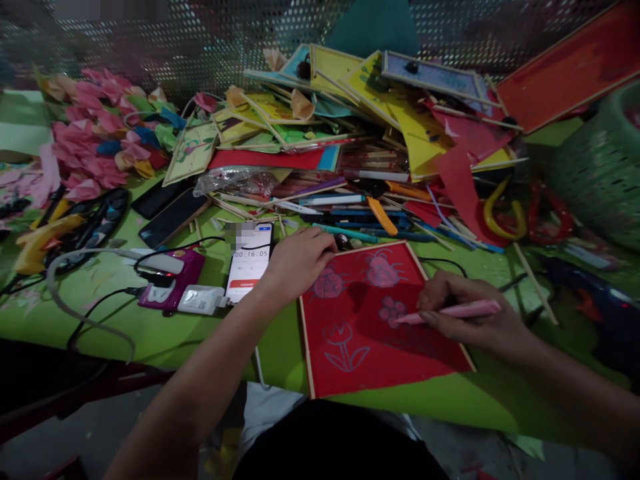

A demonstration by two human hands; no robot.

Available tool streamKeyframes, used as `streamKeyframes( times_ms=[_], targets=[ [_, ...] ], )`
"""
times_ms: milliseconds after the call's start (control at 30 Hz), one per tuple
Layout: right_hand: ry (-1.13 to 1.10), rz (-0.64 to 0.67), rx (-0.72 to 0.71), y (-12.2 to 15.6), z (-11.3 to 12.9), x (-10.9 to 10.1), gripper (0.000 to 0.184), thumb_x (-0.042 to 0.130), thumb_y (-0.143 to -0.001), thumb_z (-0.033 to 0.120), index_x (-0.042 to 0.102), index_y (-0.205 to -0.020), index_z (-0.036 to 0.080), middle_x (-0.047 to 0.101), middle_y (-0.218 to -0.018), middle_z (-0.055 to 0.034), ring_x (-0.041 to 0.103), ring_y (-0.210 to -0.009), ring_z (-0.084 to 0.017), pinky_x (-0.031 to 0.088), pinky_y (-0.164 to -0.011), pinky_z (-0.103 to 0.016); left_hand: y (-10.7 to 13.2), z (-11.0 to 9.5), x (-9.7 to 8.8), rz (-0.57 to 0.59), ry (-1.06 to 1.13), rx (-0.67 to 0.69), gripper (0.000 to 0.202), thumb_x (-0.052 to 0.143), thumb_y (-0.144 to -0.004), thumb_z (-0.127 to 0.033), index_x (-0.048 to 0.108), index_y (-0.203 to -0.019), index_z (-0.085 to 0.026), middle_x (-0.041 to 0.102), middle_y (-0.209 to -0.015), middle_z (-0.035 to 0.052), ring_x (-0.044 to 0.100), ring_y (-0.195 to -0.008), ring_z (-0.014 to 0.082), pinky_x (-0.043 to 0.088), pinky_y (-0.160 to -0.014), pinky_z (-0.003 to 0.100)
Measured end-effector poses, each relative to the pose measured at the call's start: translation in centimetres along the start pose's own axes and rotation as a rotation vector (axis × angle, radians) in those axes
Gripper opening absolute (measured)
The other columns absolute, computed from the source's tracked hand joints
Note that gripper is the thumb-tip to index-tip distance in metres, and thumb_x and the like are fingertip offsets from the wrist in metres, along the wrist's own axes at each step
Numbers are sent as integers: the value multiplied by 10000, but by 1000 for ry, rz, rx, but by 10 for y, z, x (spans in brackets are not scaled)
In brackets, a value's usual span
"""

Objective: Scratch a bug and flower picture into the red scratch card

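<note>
A red sheet (400,357) edged with thin wooden sticks lies in front of me on the green table. Two round bug-like figures, a flower and a tulip are drawn on it. My right hand (465,313) is closed around a pink marker (470,309), whose tip meets the small pink-filled flower near the sheet's middle. At the sheet's upper left corner rests my left hand (303,260), palm down with its fingers stretched out. A lit phone (250,263) with a running timer lies just left of that hand.
A purple power adapter (173,280) with cables sits at left. Behind are pens, wooden sticks and a heap of framed pictures (430,77). Pink paper flowers (95,127) pile up at back left. Scissors (505,213), a glue gun (595,293) and a green basket (595,153) stand at right.
</note>
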State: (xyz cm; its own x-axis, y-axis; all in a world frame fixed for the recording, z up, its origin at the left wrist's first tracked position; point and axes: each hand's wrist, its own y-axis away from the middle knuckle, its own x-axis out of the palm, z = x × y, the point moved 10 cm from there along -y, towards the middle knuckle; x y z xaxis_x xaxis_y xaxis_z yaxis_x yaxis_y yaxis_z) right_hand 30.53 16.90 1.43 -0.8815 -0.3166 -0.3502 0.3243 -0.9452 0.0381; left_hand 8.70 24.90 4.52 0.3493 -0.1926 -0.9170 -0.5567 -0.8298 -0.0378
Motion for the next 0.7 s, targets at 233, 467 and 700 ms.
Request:
streamKeyframes(
  times_ms=[233,467,700],
  targets=[
    [7,44,5,-1,1,4,250,744,-924,414,644,-766,248,652,-703,-9,589,-632,-180,441,-556,-297,0,0,-1,3,-4,-12,137,568,-980,-144,690,-994,-204,731,-1048,54,661,-1039,235,507,-912,370],
    [19,28,-3,-3,7,5,251,784,-888,415,681,-741,240,666,-674,-8,572,-562,-155,438,-515,-273,0,0,-1,-6,-2,-5,139,560,-984,-152,685,-994,-212,725,-1034,48,656,-1024,227,508,-915,368],
    [29,28,-2,-3,3,4,254,781,-890,425,676,-748,242,668,-687,-14,573,-580,-163,440,-521,-278,0,-1,-2,-10,1,2,140,562,-974,-146,684,-984,-214,729,-1021,51,662,-1015,227,513,-904,367]
  ],
)
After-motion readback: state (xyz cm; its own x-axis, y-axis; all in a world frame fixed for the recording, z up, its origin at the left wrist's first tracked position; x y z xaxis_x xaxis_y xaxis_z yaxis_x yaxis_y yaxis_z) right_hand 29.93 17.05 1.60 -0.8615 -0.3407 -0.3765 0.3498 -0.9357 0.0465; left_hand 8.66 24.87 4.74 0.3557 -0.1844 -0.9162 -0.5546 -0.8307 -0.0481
